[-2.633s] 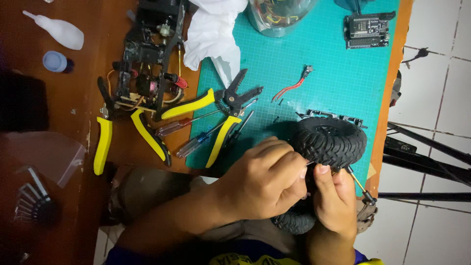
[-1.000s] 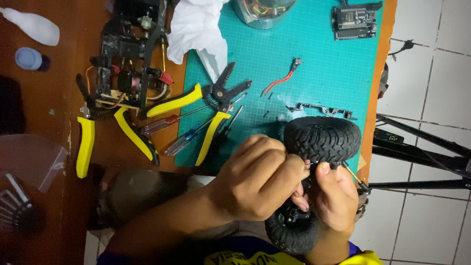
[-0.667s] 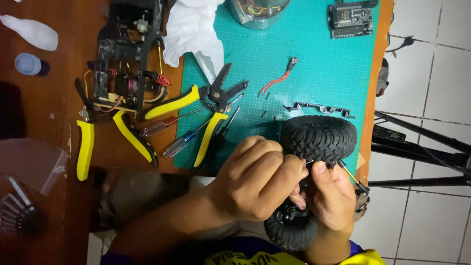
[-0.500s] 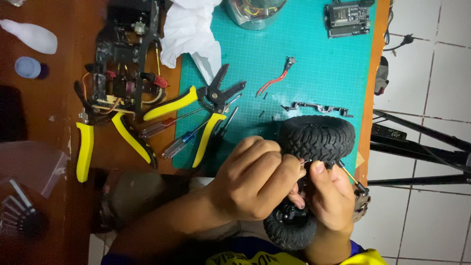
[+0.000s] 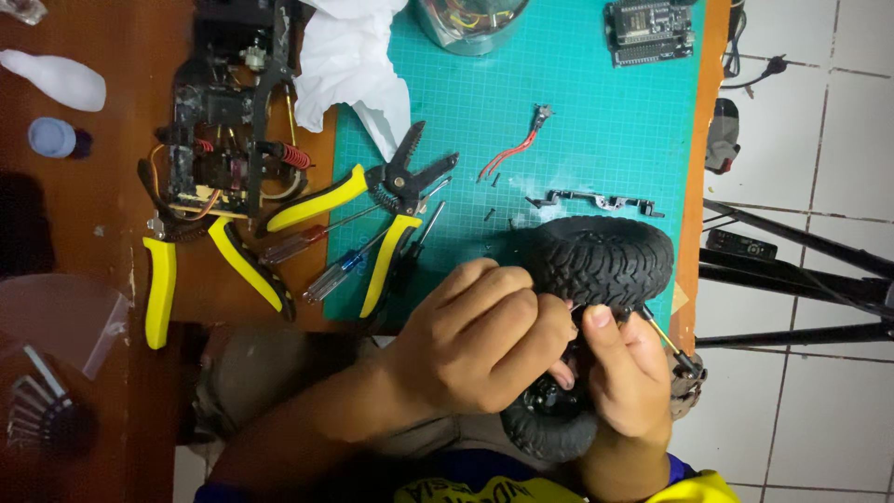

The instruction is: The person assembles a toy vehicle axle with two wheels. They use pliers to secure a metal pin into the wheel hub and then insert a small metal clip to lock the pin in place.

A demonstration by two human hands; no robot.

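Observation:
Over the near edge of the green cutting mat (image 5: 577, 121) I hold a small model-car axle with two black knobby tyres. The upper tyre (image 5: 601, 259) rests at the mat's edge and the lower tyre (image 5: 549, 433) hangs over my lap. My left hand (image 5: 484, 345) is curled, fingertips pinched on the axle between the tyres. My right hand (image 5: 629, 377) grips the axle from the right, thumb pressed under the upper tyre. A thin yellow-shafted rod (image 5: 666, 340) sticks out past my right hand. The part under my fingertips is hidden.
Yellow-handled wire strippers (image 5: 372, 219), yellow pliers (image 5: 200, 265) and two small screwdrivers (image 5: 321, 261) lie left of my hands. A model-car chassis (image 5: 233, 140), white tissue (image 5: 349, 61), red wire (image 5: 512, 154), a metal bracket (image 5: 596, 200), a circuit board (image 5: 649, 30) and hex keys (image 5: 37, 410) are around.
Both hands stay pinched on the axle between the tyres, with only small finger movements. The view has drifted slightly.

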